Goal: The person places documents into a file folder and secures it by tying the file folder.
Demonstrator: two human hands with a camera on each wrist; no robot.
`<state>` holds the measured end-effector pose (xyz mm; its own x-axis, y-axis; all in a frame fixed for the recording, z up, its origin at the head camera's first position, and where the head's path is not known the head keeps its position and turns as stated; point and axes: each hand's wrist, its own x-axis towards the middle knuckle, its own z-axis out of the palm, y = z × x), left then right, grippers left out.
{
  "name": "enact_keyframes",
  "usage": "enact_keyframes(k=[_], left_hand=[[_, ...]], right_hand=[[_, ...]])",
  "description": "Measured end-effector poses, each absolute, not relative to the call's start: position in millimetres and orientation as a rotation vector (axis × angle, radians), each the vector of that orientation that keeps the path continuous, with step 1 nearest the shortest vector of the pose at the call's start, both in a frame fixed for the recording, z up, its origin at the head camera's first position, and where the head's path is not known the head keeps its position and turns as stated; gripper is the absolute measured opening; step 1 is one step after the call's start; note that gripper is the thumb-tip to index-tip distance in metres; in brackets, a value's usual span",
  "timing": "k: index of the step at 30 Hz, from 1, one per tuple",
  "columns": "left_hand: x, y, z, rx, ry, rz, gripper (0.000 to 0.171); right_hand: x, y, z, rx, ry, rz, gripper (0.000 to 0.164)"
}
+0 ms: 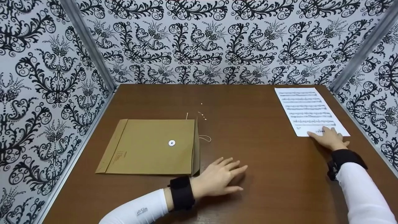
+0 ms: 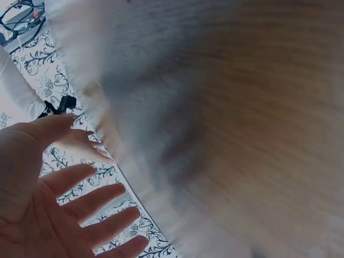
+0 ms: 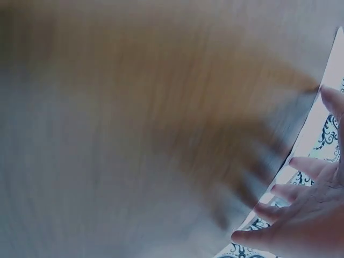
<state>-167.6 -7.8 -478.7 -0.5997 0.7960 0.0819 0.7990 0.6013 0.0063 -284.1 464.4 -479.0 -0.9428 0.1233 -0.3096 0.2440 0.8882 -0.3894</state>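
Observation:
A sheet of music (image 1: 306,107) lies at the far right of the brown table. My right hand (image 1: 329,138) reaches to its near edge, with fingers and thumb spread over the paper's border. In the right wrist view the fingertips of that hand (image 3: 301,204) come right at the white paper edge (image 3: 322,88). My left hand (image 1: 217,179) is held over the table's near middle, fingers spread, with nothing in it. Left of it lies a tan document envelope (image 1: 149,149) with a white round button (image 1: 172,143) and its right end slightly parted.
A loop of thin string (image 1: 205,138) sticks out from the envelope's right end. Small pale bits (image 1: 202,115) lie on the brown table (image 1: 242,109) behind it. Patterned panels (image 1: 202,40) close off the back and both sides.

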Motion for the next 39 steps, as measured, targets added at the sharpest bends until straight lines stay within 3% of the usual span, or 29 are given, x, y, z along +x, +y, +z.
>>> enact_keyframes(k=[15, 39], left_hand=[[-172, -16, -479, -1.227, -2.895, -0.107, 0.086], [-184, -24, -476, -1.114, -2.98, -0.104, 0.084]], right_hand=[[-280, 453, -467, 0.222, 2.771, -0.392, 0.111], [-249, 373, -466, -0.002, 2.889, -0.201, 0.087]])
